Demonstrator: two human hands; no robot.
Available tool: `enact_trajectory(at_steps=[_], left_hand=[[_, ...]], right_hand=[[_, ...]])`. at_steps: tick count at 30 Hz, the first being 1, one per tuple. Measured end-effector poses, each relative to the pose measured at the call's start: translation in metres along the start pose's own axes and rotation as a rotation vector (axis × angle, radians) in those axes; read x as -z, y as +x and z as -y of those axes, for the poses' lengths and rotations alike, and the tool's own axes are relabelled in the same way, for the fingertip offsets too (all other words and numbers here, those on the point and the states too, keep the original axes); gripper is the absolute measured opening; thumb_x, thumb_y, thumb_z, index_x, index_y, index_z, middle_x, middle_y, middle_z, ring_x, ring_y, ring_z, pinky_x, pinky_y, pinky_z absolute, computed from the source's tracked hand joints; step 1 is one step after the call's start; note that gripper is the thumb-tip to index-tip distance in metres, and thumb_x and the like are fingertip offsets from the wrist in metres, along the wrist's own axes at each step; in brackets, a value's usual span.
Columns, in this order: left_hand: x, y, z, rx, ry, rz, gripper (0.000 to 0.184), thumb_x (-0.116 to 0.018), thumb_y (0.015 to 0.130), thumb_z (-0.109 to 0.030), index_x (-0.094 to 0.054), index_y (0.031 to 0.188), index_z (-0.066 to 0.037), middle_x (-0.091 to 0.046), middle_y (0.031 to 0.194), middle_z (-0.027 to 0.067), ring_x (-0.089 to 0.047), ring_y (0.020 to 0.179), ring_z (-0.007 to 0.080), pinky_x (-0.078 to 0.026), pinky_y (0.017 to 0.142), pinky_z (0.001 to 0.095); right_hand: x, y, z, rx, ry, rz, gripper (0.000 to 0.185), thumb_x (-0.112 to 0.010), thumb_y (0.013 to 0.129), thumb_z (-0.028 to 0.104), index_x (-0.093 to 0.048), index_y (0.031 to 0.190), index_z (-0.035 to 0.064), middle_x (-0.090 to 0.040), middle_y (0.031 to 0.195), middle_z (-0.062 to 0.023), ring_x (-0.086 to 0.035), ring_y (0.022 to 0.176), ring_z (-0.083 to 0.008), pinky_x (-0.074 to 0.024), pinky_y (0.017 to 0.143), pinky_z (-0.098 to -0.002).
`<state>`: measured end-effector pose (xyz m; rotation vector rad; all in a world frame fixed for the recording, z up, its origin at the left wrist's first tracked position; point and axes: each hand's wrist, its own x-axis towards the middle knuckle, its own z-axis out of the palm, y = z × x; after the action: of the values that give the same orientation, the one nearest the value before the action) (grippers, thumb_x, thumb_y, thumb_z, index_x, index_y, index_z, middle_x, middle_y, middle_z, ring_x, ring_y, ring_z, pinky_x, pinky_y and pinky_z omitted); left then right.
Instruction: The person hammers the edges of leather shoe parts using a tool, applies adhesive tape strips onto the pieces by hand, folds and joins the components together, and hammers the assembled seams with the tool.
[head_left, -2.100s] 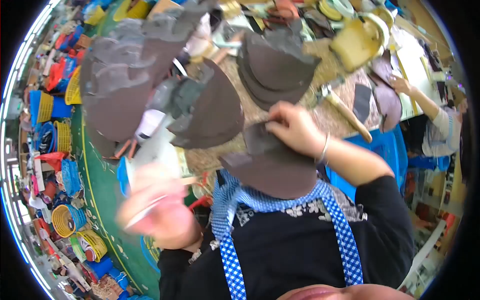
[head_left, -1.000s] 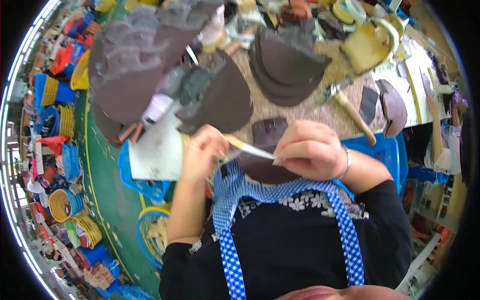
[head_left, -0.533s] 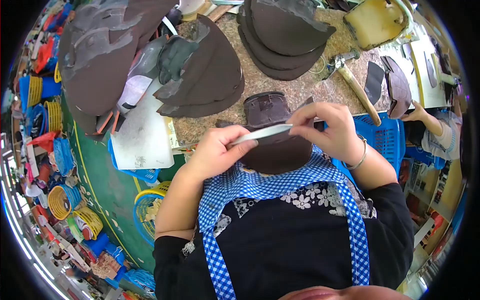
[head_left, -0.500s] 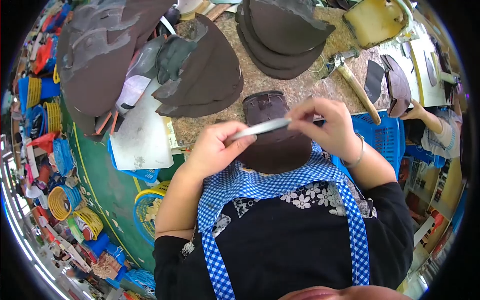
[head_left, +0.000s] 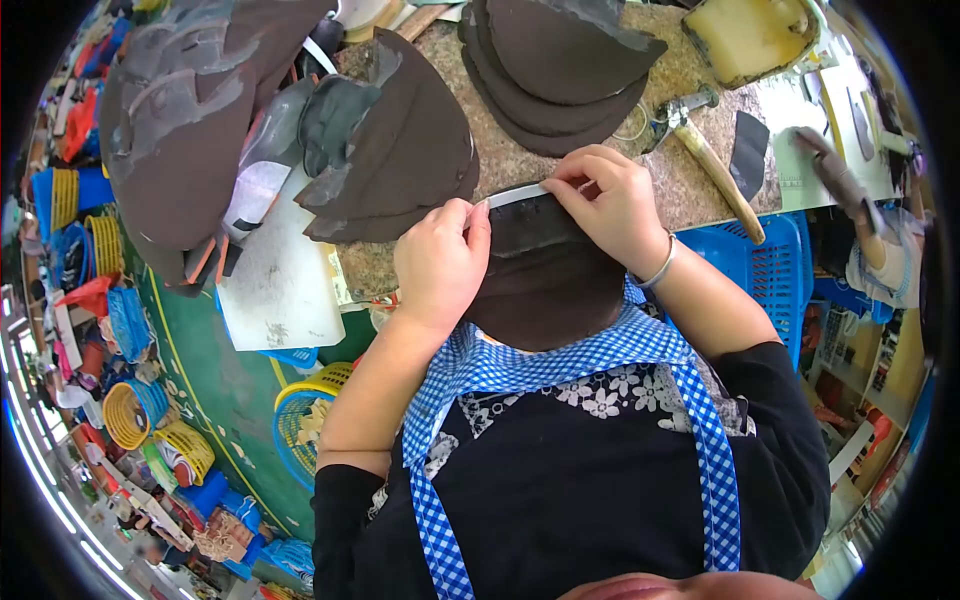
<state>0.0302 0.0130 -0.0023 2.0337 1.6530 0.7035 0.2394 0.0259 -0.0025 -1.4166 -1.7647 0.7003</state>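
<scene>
A narrow white strip (head_left: 519,195) lies along the far edge of a dark brown leather piece (head_left: 545,300) in front of my apron. My left hand (head_left: 440,258) pinches the strip's left end between thumb and fingers. At the other end, my right hand (head_left: 606,200) has its thumb and fingertips closed on the strip, pressed at the leather's edge. The near part of the leather rests against the blue checked apron (head_left: 560,355); its side edges are partly covered by my hands.
Stacked brown leather pieces (head_left: 400,150) and another stack (head_left: 560,70) lie on the worktable (head_left: 690,185). A hammer (head_left: 715,180) lies to the right, near a dark scrap (head_left: 749,155) and a yellowish container (head_left: 750,40). A blue basket (head_left: 775,265) stands below; a co-worker's arm (head_left: 880,255) is at far right.
Both hands have moved forward, bringing the white strip from above the leather down onto its far edge. The co-worker at the right has lifted a dark piece away from the table edge.
</scene>
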Motion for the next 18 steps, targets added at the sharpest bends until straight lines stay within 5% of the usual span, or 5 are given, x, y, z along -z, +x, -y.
enact_trajectory(at_steps=[2, 5, 9, 12, 18], left_hand=[[-0.002, 0.002, -0.003, -0.043, 0.119, 0.02, 0.023, -0.063, 0.09, -0.022, -0.061, 0.074, -0.006, -0.064, 0.067, 0.0136, -0.064, 0.061, 0.0336, -0.05, 0.054, 0.042], [-0.002, 0.005, -0.007, -0.096, 0.282, 0.06, 0.023, -0.062, 0.089, -0.021, -0.058, 0.071, -0.007, -0.063, 0.064, 0.0118, -0.064, 0.058, 0.0329, -0.051, 0.052, 0.043], [-0.004, 0.002, -0.006, -0.102, 0.221, 0.06, 0.02, -0.063, 0.086, -0.019, -0.058, 0.071, -0.007, -0.063, 0.066, 0.0125, -0.063, 0.06, 0.0347, -0.049, 0.053, 0.0451], [0.003, -0.007, -0.006, -0.098, 0.148, 0.051, 0.017, -0.063, 0.083, -0.018, -0.059, 0.071, -0.007, -0.062, 0.065, 0.0107, -0.065, 0.059, 0.0305, -0.051, 0.055, 0.0418], [0.027, -0.013, 0.028, 0.112, 0.063, -0.167, 0.014, -0.066, 0.08, -0.016, -0.061, 0.07, -0.009, -0.063, 0.066, 0.0102, -0.063, 0.06, 0.0325, -0.049, 0.054, 0.0413]], right_hand=[[0.0, 0.001, 0.001, 0.015, -0.013, 0.019, 0.013, -0.075, 0.077, 0.01, -0.068, 0.082, 0.0008, -0.063, 0.082, -0.0101, -0.065, 0.067, -0.0234, -0.0547, 0.062, -0.0319], [0.008, 0.008, 0.008, 0.178, -0.567, 0.128, 0.017, -0.076, 0.075, 0.014, -0.066, 0.082, 0.0029, -0.062, 0.084, -0.011, -0.063, 0.071, -0.0285, -0.0531, 0.064, -0.0368], [0.007, 0.021, 0.011, 0.294, -0.304, 0.028, 0.021, -0.075, 0.075, 0.014, -0.064, 0.088, 0.0031, -0.059, 0.083, -0.0123, -0.06, 0.082, -0.0327, -0.049, 0.071, -0.0409], [0.001, 0.013, 0.012, 0.347, 0.017, 0.389, 0.021, -0.074, 0.074, 0.012, -0.063, 0.089, 0.0031, -0.059, 0.088, -0.0143, -0.059, 0.08, -0.0364, -0.0489, 0.071, -0.0426], [0.013, -0.013, 0.032, 0.645, 0.062, 0.361, 0.023, -0.072, 0.069, 0.01, -0.064, 0.089, 0.0035, -0.056, 0.085, -0.0088, -0.06, 0.077, -0.0263, -0.0505, 0.066, -0.0363]])
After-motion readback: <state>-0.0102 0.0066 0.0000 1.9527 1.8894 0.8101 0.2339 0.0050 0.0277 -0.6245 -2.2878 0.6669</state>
